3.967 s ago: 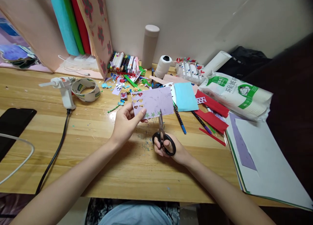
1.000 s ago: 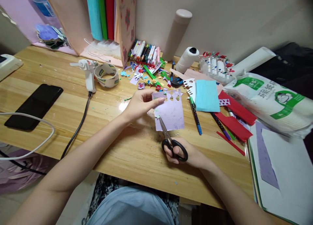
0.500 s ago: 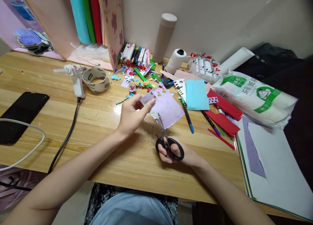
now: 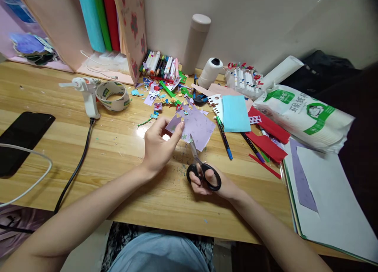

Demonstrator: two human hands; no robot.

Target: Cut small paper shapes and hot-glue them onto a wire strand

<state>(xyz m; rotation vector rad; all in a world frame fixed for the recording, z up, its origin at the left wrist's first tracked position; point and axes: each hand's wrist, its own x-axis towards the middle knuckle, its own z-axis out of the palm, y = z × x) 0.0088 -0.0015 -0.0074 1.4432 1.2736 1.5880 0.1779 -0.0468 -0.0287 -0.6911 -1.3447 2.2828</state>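
A purple sheet of paper (image 4: 198, 124) with notched, cut-out upper edges is pinched between the thumb and fingers of my left hand (image 4: 161, 144). Small green star shapes show on the sheet near my thumb. My right hand (image 4: 211, 181) has its fingers through the black handles of the scissors (image 4: 196, 157). The blades point up and away from me, their tips at the lower edge of the purple sheet. Small dark specks lie on the wooden table (image 4: 141, 201) beneath.
Left are a phone (image 4: 25, 140), a glue gun (image 4: 88, 96) and a tape roll (image 4: 112, 96). Paper scraps, markers (image 4: 161, 65) and a thread cone (image 4: 210, 73) lie behind. Right are blue paper (image 4: 235, 113), red strips (image 4: 267, 146), a plastic package (image 4: 310, 114) and white sheets (image 4: 333, 197).
The purple sheet has tilted and shifted slightly in my left hand. The whole view has moved a little. Both hands keep their holds.
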